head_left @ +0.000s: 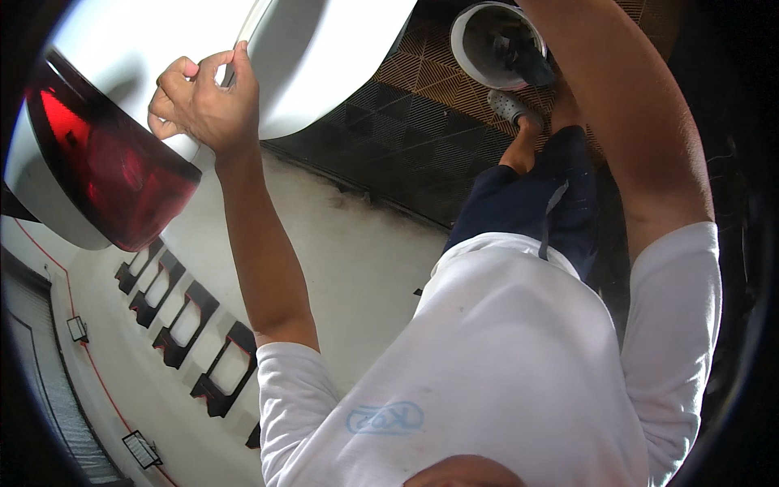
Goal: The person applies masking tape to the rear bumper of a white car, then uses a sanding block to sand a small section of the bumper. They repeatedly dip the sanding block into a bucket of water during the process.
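My left hand (pixel 204 104) is at a narrow seam in the glossy white vehicle body (pixel 329 69), its fingers bent and pinched around something I cannot make out, where a thin pale strip (pixel 255 19) runs up from them. Just below and left of that hand is a red tail light (pixel 109 166) with a dark border. My right arm (pixel 633 114) reaches up out of the top of the view, so its hand is hidden.
A white bucket (pixel 469 47) holding dark material stands on tan and black grid floor tiles (pixel 398 118), beside my foot in a grey clog (pixel 507 105). Dark cut-out shapes (pixel 182 321) and rectangular lamps (pixel 142 446) on a red line line the pale surface at lower left.
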Tool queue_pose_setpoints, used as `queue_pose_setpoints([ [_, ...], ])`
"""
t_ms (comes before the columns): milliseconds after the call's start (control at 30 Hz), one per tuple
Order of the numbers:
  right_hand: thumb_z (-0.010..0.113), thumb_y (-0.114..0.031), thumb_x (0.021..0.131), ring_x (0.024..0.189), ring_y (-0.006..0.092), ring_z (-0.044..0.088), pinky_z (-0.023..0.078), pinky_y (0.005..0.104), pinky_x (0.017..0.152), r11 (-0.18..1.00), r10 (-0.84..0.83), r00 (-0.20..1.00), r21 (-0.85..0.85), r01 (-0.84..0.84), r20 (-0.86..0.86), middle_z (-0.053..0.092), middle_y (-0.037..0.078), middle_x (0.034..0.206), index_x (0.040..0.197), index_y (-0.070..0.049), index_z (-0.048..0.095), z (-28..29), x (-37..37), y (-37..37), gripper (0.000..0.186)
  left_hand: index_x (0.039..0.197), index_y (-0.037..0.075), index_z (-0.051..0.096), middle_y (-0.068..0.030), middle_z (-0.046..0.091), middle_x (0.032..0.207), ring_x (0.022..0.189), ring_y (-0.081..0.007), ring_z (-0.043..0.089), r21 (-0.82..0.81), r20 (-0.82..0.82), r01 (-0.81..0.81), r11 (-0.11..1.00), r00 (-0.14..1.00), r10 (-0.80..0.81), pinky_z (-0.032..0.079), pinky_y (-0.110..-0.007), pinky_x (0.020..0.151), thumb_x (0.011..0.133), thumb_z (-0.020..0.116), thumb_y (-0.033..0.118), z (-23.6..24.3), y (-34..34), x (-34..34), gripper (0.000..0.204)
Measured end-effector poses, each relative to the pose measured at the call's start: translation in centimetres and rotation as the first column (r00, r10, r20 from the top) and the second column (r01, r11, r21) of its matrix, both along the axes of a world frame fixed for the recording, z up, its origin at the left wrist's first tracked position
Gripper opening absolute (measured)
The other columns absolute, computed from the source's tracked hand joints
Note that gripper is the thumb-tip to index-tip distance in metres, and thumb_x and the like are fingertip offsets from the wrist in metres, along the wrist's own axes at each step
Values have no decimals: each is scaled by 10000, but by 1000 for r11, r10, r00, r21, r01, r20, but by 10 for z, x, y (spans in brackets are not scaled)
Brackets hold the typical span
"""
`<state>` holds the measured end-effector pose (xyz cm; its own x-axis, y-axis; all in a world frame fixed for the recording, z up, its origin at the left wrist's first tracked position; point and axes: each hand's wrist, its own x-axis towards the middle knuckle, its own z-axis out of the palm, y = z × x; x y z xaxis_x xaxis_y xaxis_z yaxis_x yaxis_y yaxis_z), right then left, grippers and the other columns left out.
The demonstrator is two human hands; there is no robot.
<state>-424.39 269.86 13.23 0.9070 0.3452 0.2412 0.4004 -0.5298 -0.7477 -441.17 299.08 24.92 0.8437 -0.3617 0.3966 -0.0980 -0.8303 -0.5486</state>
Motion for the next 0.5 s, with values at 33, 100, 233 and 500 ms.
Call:
queue_pose_setpoints([
  [33,824,-404,889,973,412,762,596,495,872,1000,-3,1000,-14,3,-13,783,218,970,1078,-29,790,0,0,0,421,689,366,811,57,527,1057,1102,-263,456,-12,-18,-3,1000,1000,3,230,-488,1007,713,947,479,0,0,0,178],
  [100,828,-402,889,987,410,761,596,494,884,999,-4,999,-43,3,-38,786,218,985,1086,-26,788,2,-2,0,427,695,367,817,57,526,1065,1108,-262,451,-36,-53,-15,999,999,13,228,-490,1014,708,949,483,3,-1,-3,176],
  [233,822,-400,901,1032,405,758,595,488,912,998,21,995,-58,-26,-95,785,228,1025,1101,-22,786,6,-4,-8,429,684,346,804,63,519,1074,1119,-264,447,-72,-100,-12,997,995,5,225,-487,1005,705,943,452,7,-8,-4,176],
  [500,816,-387,903,1078,416,748,590,499,956,998,-2,997,-66,-3,-83,783,237,1070,1107,-21,790,10,-8,3,420,654,306,768,62,519,1087,1139,-269,457,-91,-71,-60,994,996,54,224,-494,1011,705,924,372,4,-17,-7,177],
])
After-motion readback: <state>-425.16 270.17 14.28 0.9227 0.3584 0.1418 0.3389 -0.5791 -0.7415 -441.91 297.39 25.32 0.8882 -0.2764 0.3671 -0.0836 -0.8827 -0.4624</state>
